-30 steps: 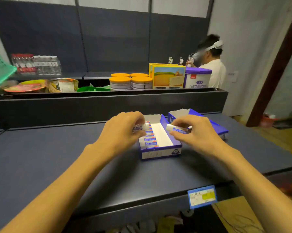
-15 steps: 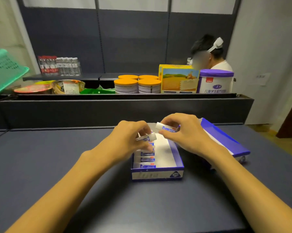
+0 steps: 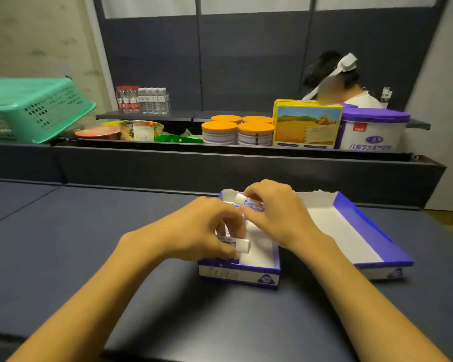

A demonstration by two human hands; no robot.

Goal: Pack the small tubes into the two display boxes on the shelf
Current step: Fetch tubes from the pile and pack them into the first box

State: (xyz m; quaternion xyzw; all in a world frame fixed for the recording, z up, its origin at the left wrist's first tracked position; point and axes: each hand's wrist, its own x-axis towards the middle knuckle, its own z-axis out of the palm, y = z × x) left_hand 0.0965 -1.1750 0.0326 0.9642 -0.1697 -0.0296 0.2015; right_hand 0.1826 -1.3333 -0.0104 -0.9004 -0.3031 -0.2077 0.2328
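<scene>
Over the near blue-and-white display box [image 3: 239, 274], both hands each pinching one small white blue-labelled tube [image 3: 249, 203].

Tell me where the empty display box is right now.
In the head view, the empty display box sits on the dark shelf right of centre, beside the box being filled, just past the right hand.

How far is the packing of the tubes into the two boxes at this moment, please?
Done: a few tubes seem to lie in the left box, mostly hidden by the left hand. In hand: the left hand holds a tube low over that box; the right hand holds another tube. Left: the right box shows only its white floor.
</scene>
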